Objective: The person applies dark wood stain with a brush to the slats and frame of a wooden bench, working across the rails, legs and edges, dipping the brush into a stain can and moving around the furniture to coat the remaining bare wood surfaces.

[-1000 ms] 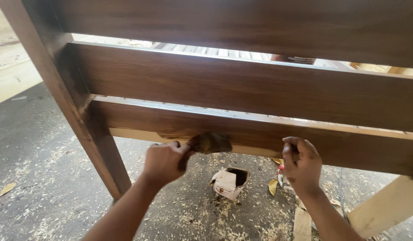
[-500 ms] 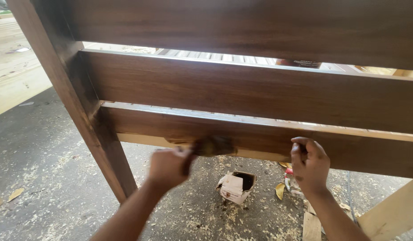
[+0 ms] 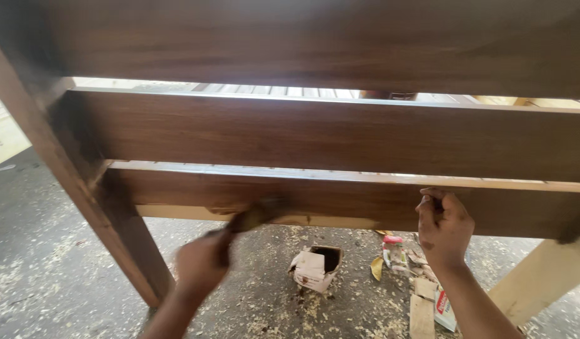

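A dark-stained wooden frame fills the view, with three horizontal slats and a slanted leg (image 3: 108,232) at the left. My left hand (image 3: 202,260) grips a brush (image 3: 255,215) whose dark bristles press against the lower edge of the bottom slat (image 3: 340,201), where a strip of pale bare wood shows. The hand and brush are blurred. My right hand (image 3: 443,226) rests on the same slat farther right, fingers curled against its face.
On the grey floor strewn with sawdust sits a torn small carton (image 3: 315,267) with a dark opening. Scraps, small packets and wood offcuts (image 3: 421,295) lie to its right. A pale unstained plank (image 3: 541,282) leans at the lower right.
My left hand has dropped lower and leftward, and the brush has swept right along the bottom slat's underside. The view has shifted closer to the frame. My right hand stays on the slat.
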The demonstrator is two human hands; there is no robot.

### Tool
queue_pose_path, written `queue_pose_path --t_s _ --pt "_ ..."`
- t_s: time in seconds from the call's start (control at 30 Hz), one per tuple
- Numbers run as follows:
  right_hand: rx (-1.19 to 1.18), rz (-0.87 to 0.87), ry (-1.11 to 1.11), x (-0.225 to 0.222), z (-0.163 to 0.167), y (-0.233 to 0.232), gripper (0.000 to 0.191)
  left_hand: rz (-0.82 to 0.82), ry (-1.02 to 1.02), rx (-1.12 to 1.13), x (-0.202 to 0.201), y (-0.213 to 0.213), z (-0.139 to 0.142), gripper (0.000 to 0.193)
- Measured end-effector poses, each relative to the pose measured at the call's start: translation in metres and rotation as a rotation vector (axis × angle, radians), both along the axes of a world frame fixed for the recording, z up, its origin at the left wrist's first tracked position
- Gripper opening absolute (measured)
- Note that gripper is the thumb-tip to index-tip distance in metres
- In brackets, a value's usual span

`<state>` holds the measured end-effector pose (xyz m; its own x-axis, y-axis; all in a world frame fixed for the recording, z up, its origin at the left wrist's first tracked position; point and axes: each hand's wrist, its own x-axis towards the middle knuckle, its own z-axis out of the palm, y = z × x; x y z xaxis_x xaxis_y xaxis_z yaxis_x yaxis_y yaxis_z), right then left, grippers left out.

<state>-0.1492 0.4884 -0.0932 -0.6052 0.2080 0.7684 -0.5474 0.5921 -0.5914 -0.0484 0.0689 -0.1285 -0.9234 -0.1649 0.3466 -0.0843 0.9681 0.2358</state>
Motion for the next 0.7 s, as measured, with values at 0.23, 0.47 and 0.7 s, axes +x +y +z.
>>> queue_pose_path --t_s 0.23,0.47,0.7 --pt "0.052 -0.025 -0.025 -0.001 -0.005 0.025 0.01 0.513 0.25 0.628 0.074 -0.091 -0.041 0.035" --pt "0.153 -0.027 0.008 0.005 -0.005 0.026 0.008 0.443 0.34 1.418 0.001 -0.011 -0.029 0.049" --pt "0.161 -0.008 -0.001 0.014 -0.003 0.041 0.009 0.269 0.346 1.599 -0.049 0.161 -0.051 0.072"
